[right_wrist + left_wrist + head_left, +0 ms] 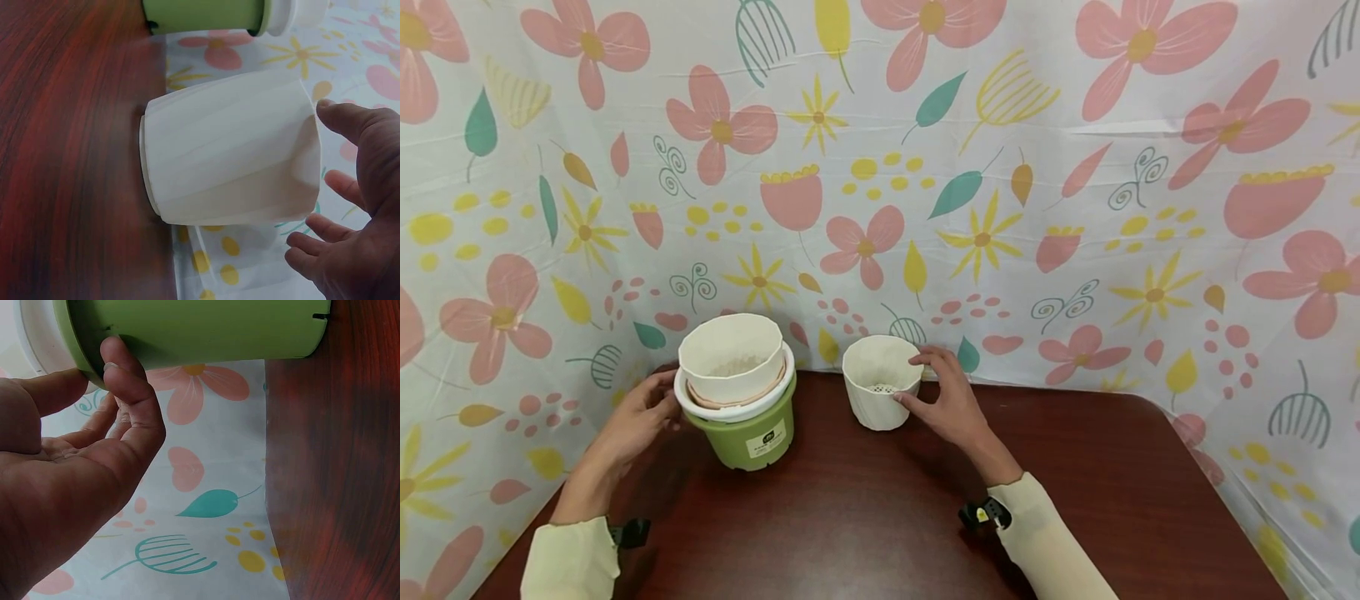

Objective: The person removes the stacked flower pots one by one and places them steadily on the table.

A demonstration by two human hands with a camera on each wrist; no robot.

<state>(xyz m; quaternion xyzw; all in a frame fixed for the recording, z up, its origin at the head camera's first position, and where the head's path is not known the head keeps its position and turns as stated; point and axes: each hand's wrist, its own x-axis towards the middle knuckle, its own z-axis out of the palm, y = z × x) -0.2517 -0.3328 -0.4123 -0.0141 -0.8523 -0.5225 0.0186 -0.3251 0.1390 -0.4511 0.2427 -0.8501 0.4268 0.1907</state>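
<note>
On the left of the head view stands a stack of flowerpots: a green flowerpot [730, 446] with a pale label, a white rim [730, 414], a thin peach rim and a white faceted pot [733, 386] on top. My left hand [636, 421] pinches the green pot's edge; in the left wrist view its thumb [65, 387] is at the rim and bent fingers lie beneath. Farther right, a separate white faceted pot [883, 410] stands upright, with holes in its bottom. My right hand [951, 400] is spread at its rim, the thumb [340, 119] at the edge.
Both pots stand near the back edge of a dark reddish-brown table [865, 517]. A flower-printed cloth [880, 125] hangs behind and along both sides. The table's rounded right corner [1150, 408] lies close to the cloth.
</note>
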